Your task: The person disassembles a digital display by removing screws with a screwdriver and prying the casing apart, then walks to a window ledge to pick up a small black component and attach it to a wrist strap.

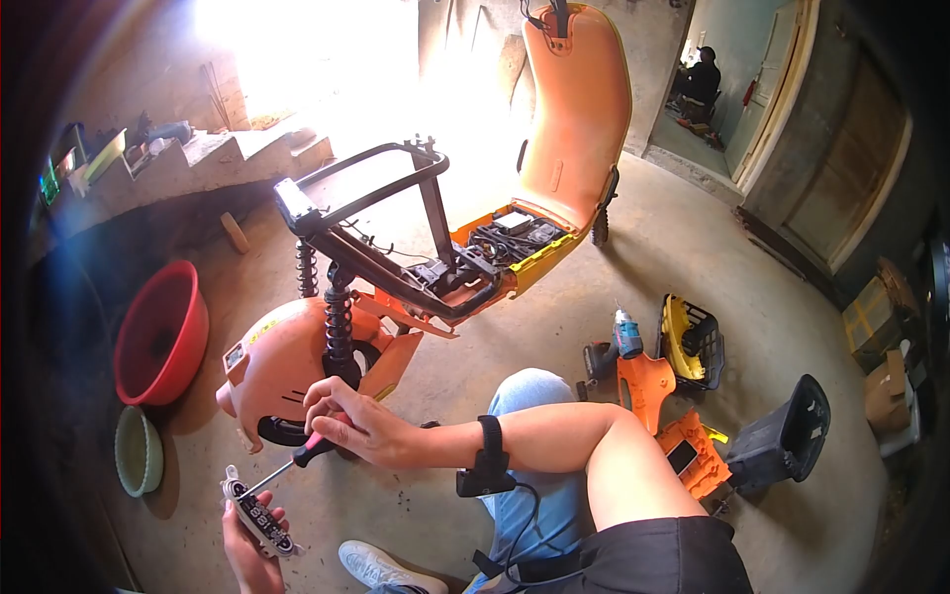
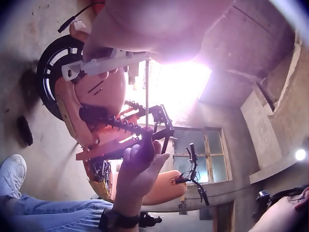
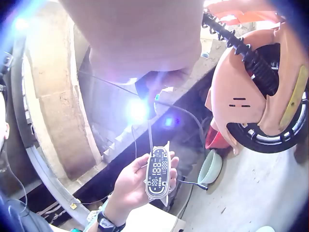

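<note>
My left hand (image 1: 247, 556) holds an oval digital dashboard display (image 1: 261, 520) by its edges, with its numbered face turned up. In the right wrist view the display (image 3: 157, 173) shows white digits and a pale rim with small tabs. My right hand (image 1: 361, 428) grips a screwdriver (image 1: 315, 449) by its black and pink handle. Its long metal shaft slants down, and the tip meets the upper end of the display. From the left wrist view, the screwdriver's shaft (image 2: 147, 94) runs up to the edge of the display's pale housing (image 2: 108, 64).
A partly stripped orange electric scooter (image 1: 287, 346) stands ahead, its frame and springs bare. On the left are a red basin (image 1: 163, 332) and a pale green basin (image 1: 139, 450). A power drill (image 1: 627, 335), orange panels (image 1: 645, 391) and a black bin-like part (image 1: 782, 436) lie right.
</note>
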A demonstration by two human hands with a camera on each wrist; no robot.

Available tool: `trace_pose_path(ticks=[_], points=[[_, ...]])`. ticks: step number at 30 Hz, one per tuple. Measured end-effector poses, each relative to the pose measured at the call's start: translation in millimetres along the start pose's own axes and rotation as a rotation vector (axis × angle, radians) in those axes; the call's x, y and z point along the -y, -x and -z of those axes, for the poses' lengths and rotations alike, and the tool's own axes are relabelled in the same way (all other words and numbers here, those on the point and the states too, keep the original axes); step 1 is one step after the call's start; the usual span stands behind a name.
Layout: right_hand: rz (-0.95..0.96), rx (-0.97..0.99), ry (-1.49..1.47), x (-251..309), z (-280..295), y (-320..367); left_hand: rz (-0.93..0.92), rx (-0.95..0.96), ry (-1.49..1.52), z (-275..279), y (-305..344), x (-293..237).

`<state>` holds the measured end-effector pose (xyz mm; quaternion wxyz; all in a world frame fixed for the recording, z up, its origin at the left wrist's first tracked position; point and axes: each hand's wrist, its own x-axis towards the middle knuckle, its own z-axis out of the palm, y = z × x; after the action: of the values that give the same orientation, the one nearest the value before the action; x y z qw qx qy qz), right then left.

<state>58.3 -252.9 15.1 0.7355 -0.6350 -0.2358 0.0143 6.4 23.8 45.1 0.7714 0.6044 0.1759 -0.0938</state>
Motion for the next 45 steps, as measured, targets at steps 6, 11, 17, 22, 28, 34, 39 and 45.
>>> trace_pose_path(ticks=[6,11,17,22,28,34,39,45], points=[[0.140,-0.049,0.105,4.6,-1.9,4.0,-0.011,-0.019,0.000,-0.3,-0.6,0.2],[0.076,-0.055,0.013,4.2,-3.4,2.6,0.015,-0.004,0.021,5.6,-3.2,1.8],[0.108,-0.069,-0.040,0.7,-5.3,2.9,-0.005,0.007,-0.006,3.7,-1.1,0.1],[0.059,-0.041,0.093,9.3,0.3,4.9,-0.012,0.014,0.000,3.5,-1.5,0.4],[-0.001,-0.027,-0.091,-0.4,-2.2,2.0,0.019,0.020,0.014,4.3,-2.9,0.7],[0.101,-0.053,0.135,8.5,-0.4,6.2,-0.014,0.000,-0.007,3.8,-2.7,-0.3],[0.100,-0.054,0.019,6.3,-3.0,3.0,0.006,0.013,0.005,3.6,-1.7,-1.3],[0.047,-0.061,-0.009,11.2,-3.9,4.4,0.002,0.011,0.008,3.5,-2.7,-0.8]])
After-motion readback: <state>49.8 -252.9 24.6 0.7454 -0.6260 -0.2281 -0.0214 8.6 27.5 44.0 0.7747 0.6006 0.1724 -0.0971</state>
